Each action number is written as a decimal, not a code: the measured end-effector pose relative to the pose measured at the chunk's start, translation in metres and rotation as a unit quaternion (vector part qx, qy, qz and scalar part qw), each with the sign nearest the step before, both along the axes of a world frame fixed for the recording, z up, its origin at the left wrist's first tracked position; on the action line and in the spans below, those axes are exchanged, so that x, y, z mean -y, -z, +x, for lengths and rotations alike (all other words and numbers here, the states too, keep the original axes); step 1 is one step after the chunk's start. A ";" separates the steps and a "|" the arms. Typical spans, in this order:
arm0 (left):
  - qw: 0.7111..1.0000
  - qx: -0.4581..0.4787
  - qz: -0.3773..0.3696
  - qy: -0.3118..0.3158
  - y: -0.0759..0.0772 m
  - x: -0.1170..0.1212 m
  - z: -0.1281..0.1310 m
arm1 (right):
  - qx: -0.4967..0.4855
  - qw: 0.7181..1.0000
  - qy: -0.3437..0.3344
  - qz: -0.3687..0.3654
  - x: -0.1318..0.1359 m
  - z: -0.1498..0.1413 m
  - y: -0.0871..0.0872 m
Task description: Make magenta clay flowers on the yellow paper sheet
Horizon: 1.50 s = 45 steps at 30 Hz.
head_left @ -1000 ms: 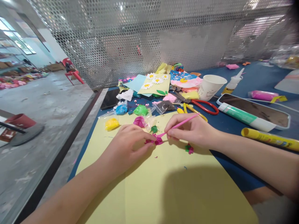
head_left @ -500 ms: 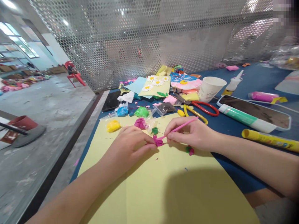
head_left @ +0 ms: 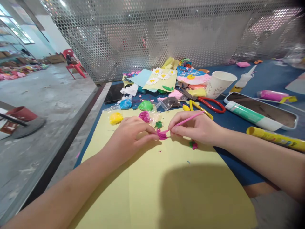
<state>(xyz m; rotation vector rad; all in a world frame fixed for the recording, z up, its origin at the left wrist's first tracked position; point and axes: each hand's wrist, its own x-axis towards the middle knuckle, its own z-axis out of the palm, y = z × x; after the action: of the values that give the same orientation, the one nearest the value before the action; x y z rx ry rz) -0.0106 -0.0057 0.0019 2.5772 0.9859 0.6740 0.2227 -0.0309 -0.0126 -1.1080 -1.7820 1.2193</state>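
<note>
My left hand (head_left: 130,136) rests curled on a yellow paper sheet (head_left: 152,187), its fingertips pinching a small magenta clay piece (head_left: 162,135). My right hand (head_left: 196,128) is closed on a thin pink stick (head_left: 184,121), held like a pen, with its tip touching that clay piece. A little green and magenta clay flower (head_left: 193,145) lies on the sheet just under my right wrist. Small bags of clay lie just beyond my hands: yellow (head_left: 115,118), magenta (head_left: 145,116), green (head_left: 145,105) and blue (head_left: 125,104).
On the blue table (head_left: 238,122) lie red-handled scissors (head_left: 211,105), yellow-handled scissors (head_left: 199,109), a paper cup (head_left: 220,84), a white-green glue tube (head_left: 250,116), a yellow glue stick (head_left: 274,138), a phone (head_left: 264,109) and paper crafts with daisies (head_left: 162,81). A perforated metal screen (head_left: 166,35) stands behind.
The view shifted slightly, so everything sits a little higher in the picture. Both hands stay on the magenta clay piece with the stick's tip on it; their hold is unchanged.
</note>
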 end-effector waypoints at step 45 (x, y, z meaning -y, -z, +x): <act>0.991 0.005 0.095 0.092 0.001 -0.003 -0.003 | 0.015 0.998 -0.006 0.055 0.005 -0.003 0.002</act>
<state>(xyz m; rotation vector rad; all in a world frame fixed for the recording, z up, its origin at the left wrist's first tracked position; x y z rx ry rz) -0.0136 -0.0023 0.0010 2.7826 0.6982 0.7609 0.2197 -0.0360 -0.0147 -1.0594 -1.8576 1.1035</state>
